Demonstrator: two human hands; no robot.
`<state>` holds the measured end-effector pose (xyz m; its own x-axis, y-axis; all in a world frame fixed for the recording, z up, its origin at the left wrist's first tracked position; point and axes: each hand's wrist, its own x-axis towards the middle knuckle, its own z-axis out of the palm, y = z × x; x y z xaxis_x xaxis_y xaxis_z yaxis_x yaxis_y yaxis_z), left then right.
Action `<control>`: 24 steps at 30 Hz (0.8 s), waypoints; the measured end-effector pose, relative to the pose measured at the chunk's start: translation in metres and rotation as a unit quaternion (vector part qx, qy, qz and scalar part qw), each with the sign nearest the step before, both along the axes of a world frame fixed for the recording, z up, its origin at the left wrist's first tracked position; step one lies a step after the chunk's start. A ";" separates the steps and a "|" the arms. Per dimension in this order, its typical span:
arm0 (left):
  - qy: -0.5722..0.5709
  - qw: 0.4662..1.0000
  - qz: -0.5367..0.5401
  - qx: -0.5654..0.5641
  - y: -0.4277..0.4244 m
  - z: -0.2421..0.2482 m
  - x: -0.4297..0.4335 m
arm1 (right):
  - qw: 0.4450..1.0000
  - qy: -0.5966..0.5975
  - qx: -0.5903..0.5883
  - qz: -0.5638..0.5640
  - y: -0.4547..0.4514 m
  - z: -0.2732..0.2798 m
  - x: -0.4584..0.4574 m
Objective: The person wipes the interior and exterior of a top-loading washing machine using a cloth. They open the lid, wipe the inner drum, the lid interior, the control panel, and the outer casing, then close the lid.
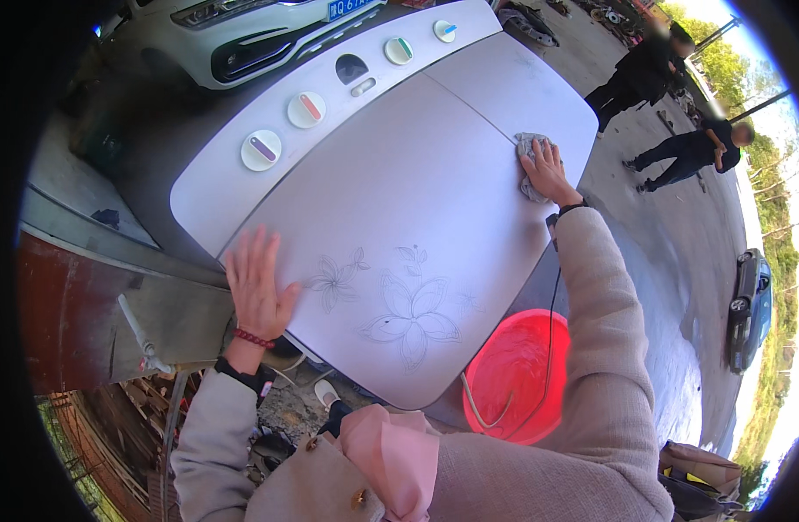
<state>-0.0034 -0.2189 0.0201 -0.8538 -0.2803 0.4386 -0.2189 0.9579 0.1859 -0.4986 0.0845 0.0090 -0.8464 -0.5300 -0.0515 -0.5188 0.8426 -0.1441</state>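
Observation:
A twin-tub washing machine with a pale lid (386,189) and a white control panel (210,189) lies before me. Four round knobs line the panel, among them one with a purple grip (261,151). My right hand (548,171) presses a crumpled grey cloth (527,149) onto the lid near its far right edge, by the seam between the two lid parts. My left hand (257,280) rests with spread fingers at the lid's left edge, holding nothing. Flower line drawings (412,320) mark the near part of the lid.
A red plastic tub (490,346) with water and a hose stands below the machine's right side. A white car (203,46) is close behind the panel. A tap (152,362) juts out at left. Two people (689,153) stand at the upper right; a dark car (750,310) is parked farther off.

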 end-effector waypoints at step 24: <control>0.270 0.917 0.076 0.282 -0.028 -0.041 0.066 | 0.891 0.036 -0.105 0.441 -0.265 0.015 0.426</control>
<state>0.0628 -0.2466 -0.0213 -0.4876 -0.6906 0.5342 -0.0720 0.6416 0.7637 -0.0729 -0.1802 0.0242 -0.0930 -0.9819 0.1650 -0.9800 0.0610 -0.1896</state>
